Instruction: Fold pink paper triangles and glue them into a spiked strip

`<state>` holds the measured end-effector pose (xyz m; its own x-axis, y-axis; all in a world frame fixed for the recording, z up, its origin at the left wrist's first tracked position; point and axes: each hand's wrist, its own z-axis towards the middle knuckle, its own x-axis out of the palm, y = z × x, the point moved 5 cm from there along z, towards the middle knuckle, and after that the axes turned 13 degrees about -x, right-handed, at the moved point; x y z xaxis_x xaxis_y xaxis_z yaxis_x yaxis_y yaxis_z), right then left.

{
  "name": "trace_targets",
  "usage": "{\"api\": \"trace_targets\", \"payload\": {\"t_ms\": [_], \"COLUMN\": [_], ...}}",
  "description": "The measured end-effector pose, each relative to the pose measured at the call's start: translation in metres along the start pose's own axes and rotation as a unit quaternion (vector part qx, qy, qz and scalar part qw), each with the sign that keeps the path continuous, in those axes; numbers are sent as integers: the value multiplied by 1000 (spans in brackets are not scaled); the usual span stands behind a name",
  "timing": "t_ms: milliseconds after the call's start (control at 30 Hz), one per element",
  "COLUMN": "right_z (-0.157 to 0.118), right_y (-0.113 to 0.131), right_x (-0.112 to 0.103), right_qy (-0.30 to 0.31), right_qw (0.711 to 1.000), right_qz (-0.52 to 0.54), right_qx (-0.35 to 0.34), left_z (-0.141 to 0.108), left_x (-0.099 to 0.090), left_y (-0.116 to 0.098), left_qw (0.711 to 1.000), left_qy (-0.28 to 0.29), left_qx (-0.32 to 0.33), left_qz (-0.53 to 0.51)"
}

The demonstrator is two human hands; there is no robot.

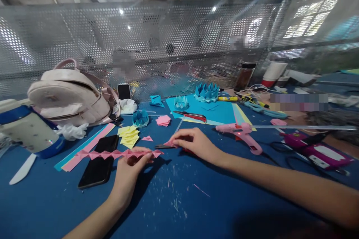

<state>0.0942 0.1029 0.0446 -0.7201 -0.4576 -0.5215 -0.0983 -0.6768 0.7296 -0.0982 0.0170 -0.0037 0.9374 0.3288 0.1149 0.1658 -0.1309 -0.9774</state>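
Note:
My left hand (131, 170) pinches a long pink folded-paper chain (108, 154) near its right end. The chain's zigzag points stretch left above a black phone (98, 164). Closed at the fingertips, my right hand (198, 142) grips a small pink folded paper piece (169, 143), a short gap from the chain's end. Dark scissors blades (162, 146) show just under that piece, with a bit of red below the hand. A single pink triangle (147, 138) lies on the table beyond both hands, beside stacks of yellow squares (128, 136) and pink squares (163, 120).
A pink glue gun (238, 131) rests to the right, near a magenta device (316, 151) with cables. Blue paper crowns (206, 92), blue sheets and a red utility knife (192, 116) lie ahead. A backpack (70, 97) and a large cup (30, 129) stand left. Paper scraps litter the front.

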Motion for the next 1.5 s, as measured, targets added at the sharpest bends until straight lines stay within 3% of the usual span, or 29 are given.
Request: {"api": "trace_targets", "payload": {"t_ms": [133,467,733,867,1167,1500], "right_z": [-18,-27,-31,-31,-33,-34], "right_y": [6,12,17,16,6,3], "right_x": [-3,-1,2,4,15,22], "right_qy": [-40,-46,-53,-53,-28,-13], "right_qw": [998,998,994,996,995,990], "right_qz": [52,5,-19,-4,77,108], "right_qx": [18,-43,-98,-74,62,92], "left_z": [-8,-12,-17,-17,-19,-16], "left_x": [8,11,14,15,19,18], "left_y": [-8,-7,-9,-7,-6,2], "left_qw": [999,993,995,997,998,997], "left_qy": [5,32,14,3,13,25], "left_qx": [38,66,48,23,9,-34], "left_qz": [37,91,82,77,60,57]}}
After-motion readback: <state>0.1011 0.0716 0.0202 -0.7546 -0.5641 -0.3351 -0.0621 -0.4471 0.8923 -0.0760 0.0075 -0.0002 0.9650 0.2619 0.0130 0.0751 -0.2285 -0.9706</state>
